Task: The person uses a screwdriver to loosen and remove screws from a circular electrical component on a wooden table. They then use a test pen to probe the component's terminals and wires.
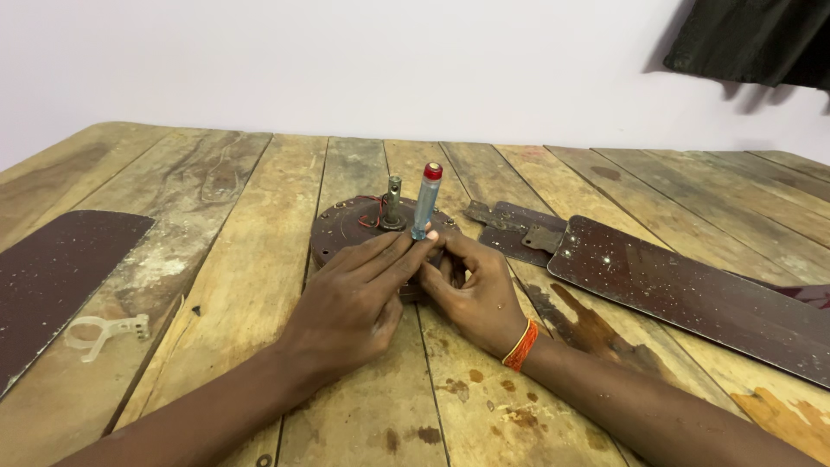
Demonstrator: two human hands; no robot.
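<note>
A round dark-brown fan motor housing (346, 223) lies on the wooden table (259, 259), with a metal shaft (394, 201) and red wires sticking up from its middle. A screwdriver with a clear blue handle and red cap (426, 197) stands upright at the housing's near edge. My left hand (354, 298) pinches the handle's lower part with its fingertips. My right hand (471, 290), with an orange band on the wrist, rests against the housing's near rim beside the screwdriver; its fingers are curled, and what they hold is hidden.
Dark-brown fan blades lie on the table: one at the left edge (47, 277), one long one at the right (692, 294), a shorter one with a metal bracket (519, 232) behind it. A white plastic clip (102, 333) sits near the left blade. Dark cloth (752, 39) hangs top right.
</note>
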